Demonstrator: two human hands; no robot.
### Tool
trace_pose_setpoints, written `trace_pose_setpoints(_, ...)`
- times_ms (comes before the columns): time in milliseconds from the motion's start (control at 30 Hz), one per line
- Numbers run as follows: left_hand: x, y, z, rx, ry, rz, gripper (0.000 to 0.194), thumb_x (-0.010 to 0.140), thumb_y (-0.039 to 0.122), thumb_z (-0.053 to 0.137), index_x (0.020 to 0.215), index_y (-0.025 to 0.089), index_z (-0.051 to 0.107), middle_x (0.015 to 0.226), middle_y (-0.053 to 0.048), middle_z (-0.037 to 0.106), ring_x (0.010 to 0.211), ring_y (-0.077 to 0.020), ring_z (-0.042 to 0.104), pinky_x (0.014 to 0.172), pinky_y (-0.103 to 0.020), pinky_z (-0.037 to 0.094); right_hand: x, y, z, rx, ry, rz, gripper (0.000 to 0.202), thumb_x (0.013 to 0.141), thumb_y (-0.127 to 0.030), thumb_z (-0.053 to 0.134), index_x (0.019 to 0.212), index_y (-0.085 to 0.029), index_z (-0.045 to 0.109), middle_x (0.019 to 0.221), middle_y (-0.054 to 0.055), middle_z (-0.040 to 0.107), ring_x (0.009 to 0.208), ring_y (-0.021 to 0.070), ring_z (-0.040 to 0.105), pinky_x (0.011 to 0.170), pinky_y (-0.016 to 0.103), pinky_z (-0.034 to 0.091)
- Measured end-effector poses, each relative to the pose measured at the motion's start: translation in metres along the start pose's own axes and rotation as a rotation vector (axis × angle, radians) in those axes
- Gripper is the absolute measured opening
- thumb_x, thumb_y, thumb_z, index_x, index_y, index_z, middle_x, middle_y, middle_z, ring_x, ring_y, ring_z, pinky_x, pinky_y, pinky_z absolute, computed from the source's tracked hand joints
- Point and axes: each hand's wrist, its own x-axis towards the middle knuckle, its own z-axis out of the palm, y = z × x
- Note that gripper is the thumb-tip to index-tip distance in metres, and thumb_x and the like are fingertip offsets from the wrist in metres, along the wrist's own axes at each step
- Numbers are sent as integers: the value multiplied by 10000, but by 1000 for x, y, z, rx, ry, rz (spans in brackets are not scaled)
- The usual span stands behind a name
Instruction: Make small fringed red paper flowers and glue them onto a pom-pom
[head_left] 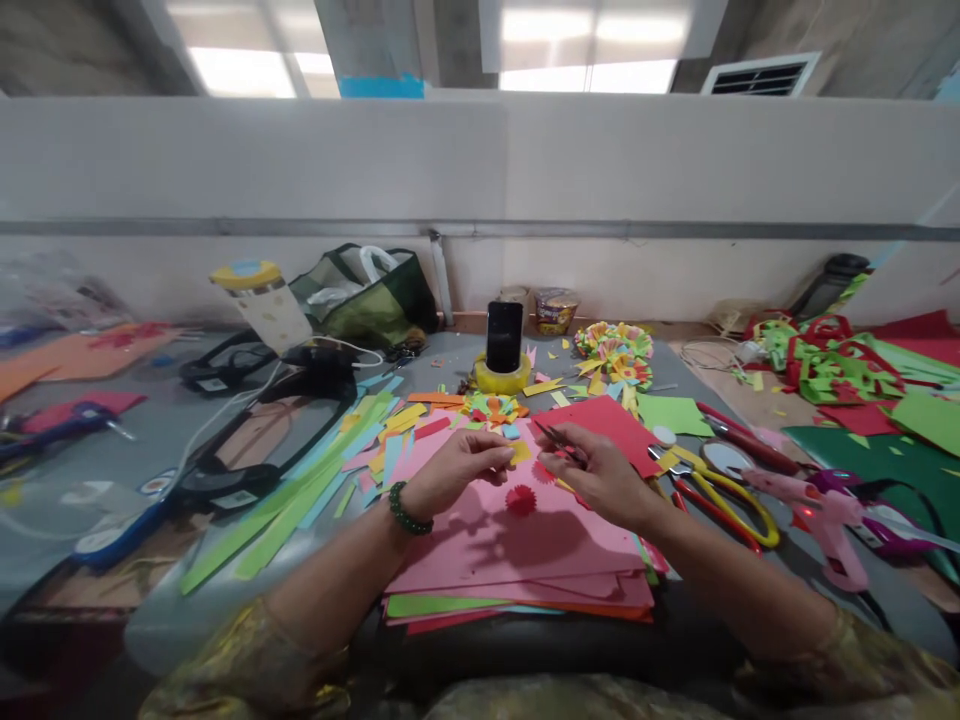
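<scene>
My left hand (pixel 480 465), with a green bead bracelet (pixel 409 510) at the wrist, pinches a small yellow paper piece (pixel 520 452). Facing it, my right hand (pixel 596 478) is closed around a slim dark pointed tool (pixel 556 438), apparently small scissors or tweezers; the fingers hide most of it. The tool's tip stays apart from the yellow piece. Below the hands, a red fringed paper flower (pixel 521 499) lies on a stack of pink paper (pixel 487 550), and another red fringed piece (pixel 543 473) sits partly behind my right fingers.
Coloured paper strips (pixel 300 495) spread at left. A phone (pixel 504 338) stands in a yellow tape roll (pixel 502 375) ahead. Yellow-handled scissors (pixel 739 500) and a pink glue gun (pixel 817 515) with a lit red spot lie at right. A tumbler (pixel 262 310) stands back left.
</scene>
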Motion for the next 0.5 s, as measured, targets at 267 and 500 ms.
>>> trace_pose_setpoints(267,-7,17,5,110,46,57,425,572,537,820,674,144,696,555,-3,631,539,-108,573,559,-230,462,15,-2,14,102,-16,-83,266,729,-360,642,929,-203,562,758,-8,557,638,128,496,561,261,421)
trace_pose_setpoints(500,2,28,18,-120,124,10,466,469,458,893,692,147,629,660,-5,706,568,-102,644,562,-200,473,10,-2,0,228,67,-22,512,785,-717,475,792,-210,543,548,-67,333,476,107,327,437,253,294)
